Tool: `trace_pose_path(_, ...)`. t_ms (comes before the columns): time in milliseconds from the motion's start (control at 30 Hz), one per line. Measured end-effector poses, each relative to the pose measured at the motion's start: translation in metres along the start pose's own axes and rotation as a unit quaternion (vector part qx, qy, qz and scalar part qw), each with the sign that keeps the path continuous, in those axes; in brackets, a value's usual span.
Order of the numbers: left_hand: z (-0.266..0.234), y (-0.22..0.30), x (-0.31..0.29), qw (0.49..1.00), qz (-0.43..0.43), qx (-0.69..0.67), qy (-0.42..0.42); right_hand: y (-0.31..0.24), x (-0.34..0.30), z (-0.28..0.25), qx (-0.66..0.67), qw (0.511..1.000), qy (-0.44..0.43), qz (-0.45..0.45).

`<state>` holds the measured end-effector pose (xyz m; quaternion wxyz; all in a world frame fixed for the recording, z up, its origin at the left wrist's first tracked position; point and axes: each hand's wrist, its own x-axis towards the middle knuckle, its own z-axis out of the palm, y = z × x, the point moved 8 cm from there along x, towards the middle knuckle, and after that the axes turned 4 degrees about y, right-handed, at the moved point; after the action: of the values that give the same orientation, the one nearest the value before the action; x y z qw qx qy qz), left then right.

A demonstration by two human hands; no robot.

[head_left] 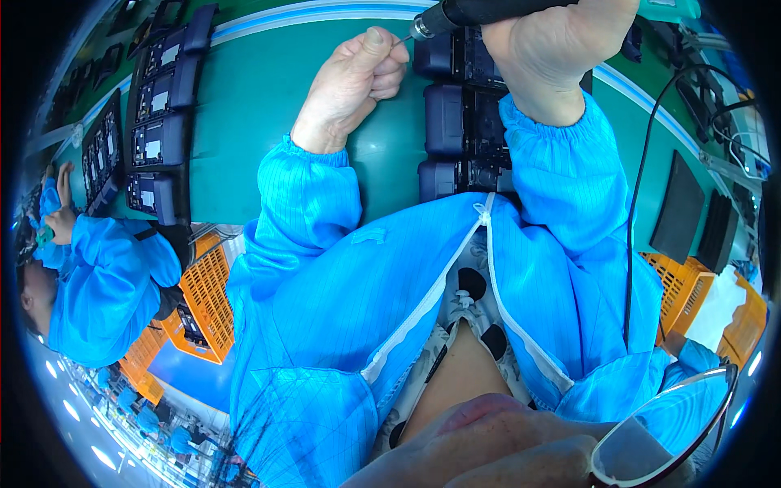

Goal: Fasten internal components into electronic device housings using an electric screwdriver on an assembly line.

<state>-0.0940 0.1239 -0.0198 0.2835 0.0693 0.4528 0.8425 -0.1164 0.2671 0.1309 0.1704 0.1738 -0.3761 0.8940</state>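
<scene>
My right hand (561,45) grips a black electric screwdriver (480,11) at the top edge, its fingers partly cut off or hidden. The screwdriver's thin metal bit (403,40) points left and slightly down. At the bit's tip my left hand (358,77) is closed, thumb against curled fingers. Whatever it pinches there is too small or hidden to make out. Below the screwdriver and between my arms stands a column of dark device housings (446,122), with black inner parts showing on their right side. My right forearm covers part of them.
Another row of dark housings (161,130) lines the left of the green bench (244,122). A teal-green piece (669,8) shows beyond my right hand. A black cable (633,220) hangs at right. A co-worker (114,285) sits left, near orange crates (207,297); another orange crate (679,285) is at right.
</scene>
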Motion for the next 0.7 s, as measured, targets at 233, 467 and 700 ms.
trace_pose_path(233,-0.001,0.007,-0.003,0.991,0.06,0.105,0.058,-0.014,-0.006,0.019,-0.021,0.999,-0.032,-0.024)
trace_pose_path(467,-0.005,0.01,-0.007,0.98,0.096,0.15,0.083,0.0,-0.014,0.015,0.14,0.989,0.033,0.04)
trace_pose_path(700,-0.01,-0.003,0.004,0.992,-0.038,0.018,0.123,-0.06,-0.038,0.005,-0.07,0.997,0.019,0.02)
